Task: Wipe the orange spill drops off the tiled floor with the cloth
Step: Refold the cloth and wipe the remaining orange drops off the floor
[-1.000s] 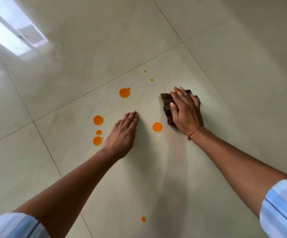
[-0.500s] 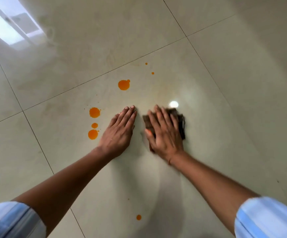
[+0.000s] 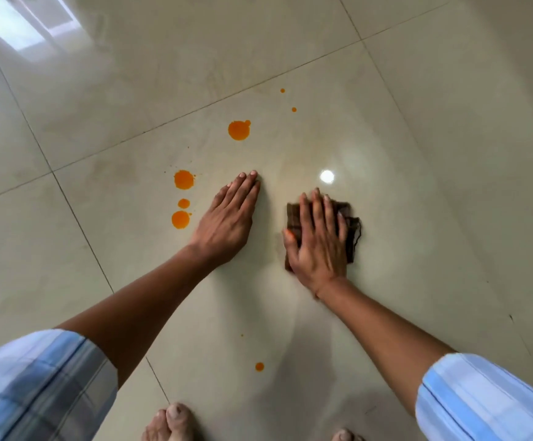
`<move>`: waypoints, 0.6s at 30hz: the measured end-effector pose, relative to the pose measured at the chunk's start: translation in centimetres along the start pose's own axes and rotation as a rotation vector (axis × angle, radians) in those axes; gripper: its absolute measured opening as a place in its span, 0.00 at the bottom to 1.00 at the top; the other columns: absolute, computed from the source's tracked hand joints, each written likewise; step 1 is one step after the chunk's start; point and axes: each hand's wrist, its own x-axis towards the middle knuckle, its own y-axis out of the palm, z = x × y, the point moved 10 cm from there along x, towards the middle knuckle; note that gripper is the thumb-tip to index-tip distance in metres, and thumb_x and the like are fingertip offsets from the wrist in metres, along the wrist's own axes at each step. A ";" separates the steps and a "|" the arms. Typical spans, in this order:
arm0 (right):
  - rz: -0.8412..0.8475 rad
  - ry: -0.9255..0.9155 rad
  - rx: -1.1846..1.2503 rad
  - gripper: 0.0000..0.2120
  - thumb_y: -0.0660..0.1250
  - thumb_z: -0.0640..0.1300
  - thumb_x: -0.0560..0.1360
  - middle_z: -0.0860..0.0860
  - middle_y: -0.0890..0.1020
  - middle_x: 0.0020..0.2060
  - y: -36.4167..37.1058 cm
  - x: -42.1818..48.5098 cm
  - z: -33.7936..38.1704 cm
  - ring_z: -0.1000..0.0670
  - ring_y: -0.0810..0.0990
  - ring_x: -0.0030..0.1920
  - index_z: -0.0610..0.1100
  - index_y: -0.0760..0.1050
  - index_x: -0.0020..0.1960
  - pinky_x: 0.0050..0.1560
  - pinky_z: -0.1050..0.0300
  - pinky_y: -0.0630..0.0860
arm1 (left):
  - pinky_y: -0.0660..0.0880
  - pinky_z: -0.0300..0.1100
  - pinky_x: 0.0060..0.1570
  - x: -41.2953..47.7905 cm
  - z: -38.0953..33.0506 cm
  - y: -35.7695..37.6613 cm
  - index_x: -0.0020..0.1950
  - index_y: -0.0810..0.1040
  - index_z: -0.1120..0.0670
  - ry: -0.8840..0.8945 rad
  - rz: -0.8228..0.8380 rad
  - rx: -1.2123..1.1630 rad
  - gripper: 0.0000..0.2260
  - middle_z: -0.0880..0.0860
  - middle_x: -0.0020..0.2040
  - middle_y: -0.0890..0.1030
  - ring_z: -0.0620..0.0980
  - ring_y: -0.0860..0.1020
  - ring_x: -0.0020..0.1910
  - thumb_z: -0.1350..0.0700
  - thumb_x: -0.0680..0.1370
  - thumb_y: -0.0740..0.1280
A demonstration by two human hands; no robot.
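Now my right hand [image 3: 317,246] lies flat, fingers spread, pressing the cloth [image 3: 351,229] down to soak. My left hand [image 3: 227,224], fingers together, props me on the floor [image 3: 418,122] beside 3 drops [image 3: 184,179].

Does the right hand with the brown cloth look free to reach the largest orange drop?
Probably yes: only bare tile lies between the right hand, on its brown cloth, and that orange drop; the left hand lies aside.

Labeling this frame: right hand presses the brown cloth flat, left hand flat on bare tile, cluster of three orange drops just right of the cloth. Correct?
Wrong side. The head view shows the three orange drops left of the left hand, not right of the cloth. The rest holds.
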 end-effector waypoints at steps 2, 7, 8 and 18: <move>-0.011 -0.001 0.022 0.32 0.51 0.59 0.78 0.43 0.60 0.77 0.1 0.8 3.3 0.43 0.58 0.76 0.43 0.59 0.77 0.72 0.41 0.53 | 0.34 0.36 0.72 -1.2 0.2 -0.1 0.78 0.52 0.58 0.023 -0.023 0.000 0.26 0.54 0.79 0.50 0.46 0.44 0.76 0.62 0.80 0.52; 0.151 -0.472 0.025 0.33 0.56 0.59 0.77 0.46 0.58 0.77 2.7 -11.3 9.2 0.46 0.57 0.77 0.43 0.59 0.77 0.72 0.41 0.58 | 0.41 0.40 0.74 -11.7 3.0 0.3 0.77 0.56 0.59 -0.057 -0.011 -0.015 0.28 0.56 0.77 0.56 0.46 0.44 0.77 0.60 0.76 0.53; 0.136 -0.507 0.011 0.34 0.56 0.59 0.76 0.46 0.58 0.77 2.6 -10.8 8.6 0.46 0.58 0.77 0.43 0.59 0.77 0.71 0.41 0.59 | 0.42 0.40 0.74 -13.3 3.2 0.5 0.77 0.56 0.59 -0.073 -0.011 -0.013 0.26 0.56 0.77 0.57 0.45 0.44 0.77 0.59 0.78 0.53; 0.225 -0.886 -0.046 0.34 0.57 0.59 0.76 0.46 0.60 0.77 4.4 -17.2 12.1 0.48 0.54 0.78 0.42 0.60 0.77 0.72 0.43 0.58 | 0.44 0.41 0.74 -17.8 4.2 1.3 0.77 0.57 0.59 -0.189 -0.052 0.002 0.26 0.54 0.77 0.56 0.45 0.45 0.77 0.60 0.79 0.55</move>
